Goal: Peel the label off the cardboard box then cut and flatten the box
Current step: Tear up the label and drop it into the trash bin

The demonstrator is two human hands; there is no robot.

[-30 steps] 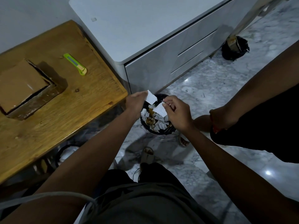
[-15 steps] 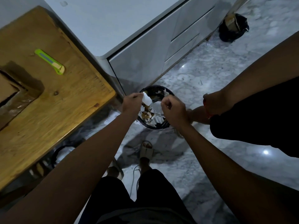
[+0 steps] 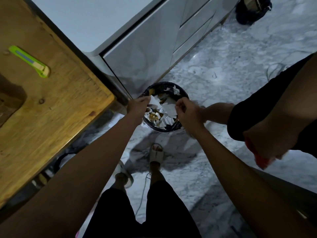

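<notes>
Both my hands hang over a black waste bin (image 3: 165,130) on the floor, which holds several white paper scraps. My left hand (image 3: 138,107) pinches a torn white label scrap (image 3: 154,101) above the bin's left rim. My right hand (image 3: 187,112) is closed at the right rim, with another white label piece (image 3: 169,108) at its fingertips. Only a dark corner of the cardboard box (image 3: 3,111) shows at the far left edge of the wooden table (image 3: 51,121). A green utility knife (image 3: 29,61) lies on the table, far from both hands.
A white cabinet (image 3: 137,48) with drawers stands behind the bin. Another person's arm (image 3: 274,107) reaches in from the right, close to my right hand. My sandalled feet (image 3: 155,154) stand on the marble floor. A black bag (image 3: 253,10) sits at the top right.
The view has swung right and down, so the box has slid almost out of sight. Both hands have lowered closer to the bin, still holding the label scraps.
</notes>
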